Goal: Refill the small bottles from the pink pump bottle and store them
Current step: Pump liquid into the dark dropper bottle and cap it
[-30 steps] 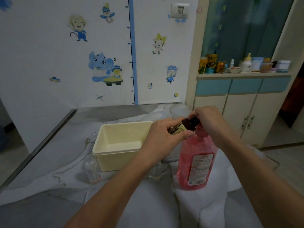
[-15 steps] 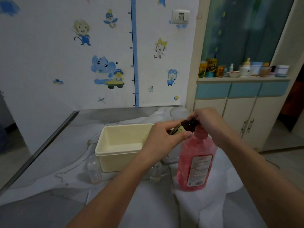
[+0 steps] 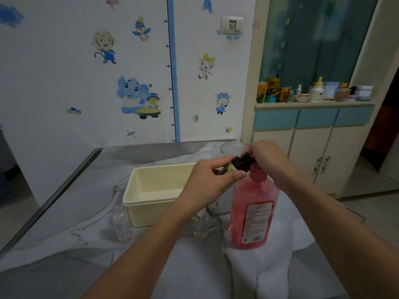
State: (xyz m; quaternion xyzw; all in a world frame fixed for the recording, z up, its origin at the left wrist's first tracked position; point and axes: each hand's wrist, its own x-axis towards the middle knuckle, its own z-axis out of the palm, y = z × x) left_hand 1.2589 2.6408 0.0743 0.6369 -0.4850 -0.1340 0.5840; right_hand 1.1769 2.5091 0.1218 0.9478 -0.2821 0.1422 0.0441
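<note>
Head view, wide, looking down on table. Left hand (image 3: 212, 176) wrapped around small brown bottle (image 3: 234, 166), fingers closed on its labelled body, bottle tilted with neck toward 2 o'clock, held right over top of pink pump bottle (image 3: 252, 208). Right hand (image 3: 266, 157) pinched on dark neck or cap end of brown bottle; whether cap is on, coming off, or pump nozzle underneath: cannot tell, fingers cover it. Pink pump bottle upright on white cloth (image 3: 269, 268) at 5 o'clock of cream tub (image 3: 151, 201); tub looks empty. 2 clear small bottles standing at tub's front: 1 (image 3: 122, 225) at its 7 o'clock corner, 1 (image 3: 200, 225) at 5 o'clock, partly behind left forearm.

Risks, as judged:
- Pump bottle unsupported, both hands busy above it; downward push off-centre could tip it on soft cloth.
- Brown bottle tilted; narrow mouth misaligned with nozzle would send pink liquid over fingers and cloth.
- Left forearm passing just above nearer clear bottle; dropping elbow could knock it over.
- Loosened cap could slip from right fingertips.
</note>
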